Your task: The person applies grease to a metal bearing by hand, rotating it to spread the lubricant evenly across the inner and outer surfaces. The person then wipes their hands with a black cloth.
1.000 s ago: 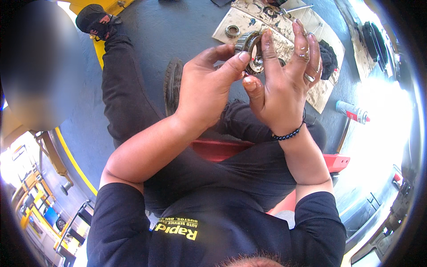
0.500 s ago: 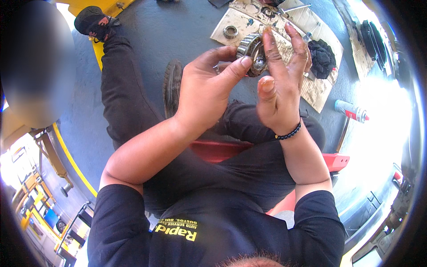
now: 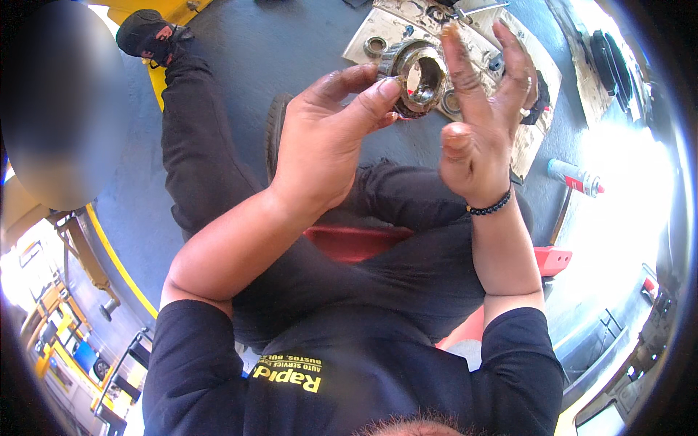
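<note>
A greasy tapered roller bearing (image 3: 434, 78) is pinched at its left side by my left hand (image 3: 334, 127), thumb in front and fingers behind. Its open bore faces right and toward me. My right hand (image 3: 483, 109) stands apart just right of the bearing, palm turned to it, fingers stretched and smeared with grease. Beyond both hands a grease-stained cardboard sheet (image 3: 361, 36) lies on the floor. On it rest a small metal ring (image 3: 375, 47) and another ring (image 3: 451, 100), partly covered by my right hand.
To the right, a spray can (image 3: 574, 176) lies on the blue-grey floor (image 3: 240, 43). A black cloth (image 3: 539, 100) shows behind my right hand. I sit on a red seat (image 3: 356, 243), legs out. A tire (image 3: 275, 134) is partly hidden behind my left forearm.
The right hand has drawn away to the right from the bearing. My left hand has shifted slightly left, and the bearing has turned so its bore shows more.
</note>
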{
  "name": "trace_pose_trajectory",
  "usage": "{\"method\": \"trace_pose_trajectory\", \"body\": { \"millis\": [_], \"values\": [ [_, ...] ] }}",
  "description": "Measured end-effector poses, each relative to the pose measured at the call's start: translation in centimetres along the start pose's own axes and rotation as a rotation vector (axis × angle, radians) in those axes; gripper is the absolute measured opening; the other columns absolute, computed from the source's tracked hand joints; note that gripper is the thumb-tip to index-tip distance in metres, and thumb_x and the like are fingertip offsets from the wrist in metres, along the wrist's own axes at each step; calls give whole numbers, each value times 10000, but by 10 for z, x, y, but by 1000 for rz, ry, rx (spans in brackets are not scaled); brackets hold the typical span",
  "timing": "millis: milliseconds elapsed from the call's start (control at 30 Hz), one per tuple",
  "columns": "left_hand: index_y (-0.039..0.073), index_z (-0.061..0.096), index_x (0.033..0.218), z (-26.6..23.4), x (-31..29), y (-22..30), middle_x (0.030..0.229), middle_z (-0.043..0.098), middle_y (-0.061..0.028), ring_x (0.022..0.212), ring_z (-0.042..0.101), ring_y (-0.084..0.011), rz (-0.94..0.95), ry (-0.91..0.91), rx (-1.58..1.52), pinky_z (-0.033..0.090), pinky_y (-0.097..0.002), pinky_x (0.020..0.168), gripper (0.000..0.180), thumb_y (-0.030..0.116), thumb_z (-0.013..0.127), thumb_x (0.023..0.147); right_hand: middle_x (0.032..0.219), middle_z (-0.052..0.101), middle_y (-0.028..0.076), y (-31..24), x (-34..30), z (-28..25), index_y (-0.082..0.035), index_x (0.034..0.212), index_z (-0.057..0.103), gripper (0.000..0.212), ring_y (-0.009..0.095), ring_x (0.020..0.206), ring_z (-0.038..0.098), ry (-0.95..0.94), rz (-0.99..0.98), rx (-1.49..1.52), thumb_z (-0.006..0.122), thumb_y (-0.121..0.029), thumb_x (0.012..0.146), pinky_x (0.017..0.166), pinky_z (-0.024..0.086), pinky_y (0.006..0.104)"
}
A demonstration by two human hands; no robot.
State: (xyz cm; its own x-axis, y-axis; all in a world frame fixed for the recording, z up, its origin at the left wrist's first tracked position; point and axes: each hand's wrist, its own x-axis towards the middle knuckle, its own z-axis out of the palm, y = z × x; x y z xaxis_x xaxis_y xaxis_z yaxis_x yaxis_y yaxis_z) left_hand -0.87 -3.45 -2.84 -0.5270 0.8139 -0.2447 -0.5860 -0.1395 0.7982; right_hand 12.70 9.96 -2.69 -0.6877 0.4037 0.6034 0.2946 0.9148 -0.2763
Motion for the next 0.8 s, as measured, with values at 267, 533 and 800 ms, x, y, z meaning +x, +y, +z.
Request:
{"method": "trace_pose_trajectory", "body": {
  "millis": [267, 533, 800],
  "values": [
    [-5, 683, 1192, -2, -2, 7, 1113, 732, -96, 1000, 705, -190, -28, -1, -3, 572, -346, 870, 269, 155, 722, 978, 1542, 406, 236, -16, 8, -18, -214, 1381, 692, 789, 412, 1394, 367, -73, -107, -343, 210, -727, 1024, 1185, 207, 509],
    [19, 671, 1212, -9, 2, 11, 1127, 738, -116, 1036, 724, -242, -45, -55, 4, 578, -482, 954, 234, 157, 617, 1032, 1504, 457, 232, 10, 7, -7, -185, 1312, 741, 806, 391, 1357, 416, 23, -66, -76, 209, -721, 1029, 1160, 250, 478],
    [-11, 655, 1208, -16, 11, 22, 1158, 719, -138, 1060, 709, -251, -61, -138, -124, 567, -448, 946, 267, 194, 589, 1050, 1430, 482, 289, 27, 9, 1, -128, 1228, 757, 670, 451, 1294, 464, 113, -212, -281, 423, -661, 999, 1132, 291, 578]
  ]
}}
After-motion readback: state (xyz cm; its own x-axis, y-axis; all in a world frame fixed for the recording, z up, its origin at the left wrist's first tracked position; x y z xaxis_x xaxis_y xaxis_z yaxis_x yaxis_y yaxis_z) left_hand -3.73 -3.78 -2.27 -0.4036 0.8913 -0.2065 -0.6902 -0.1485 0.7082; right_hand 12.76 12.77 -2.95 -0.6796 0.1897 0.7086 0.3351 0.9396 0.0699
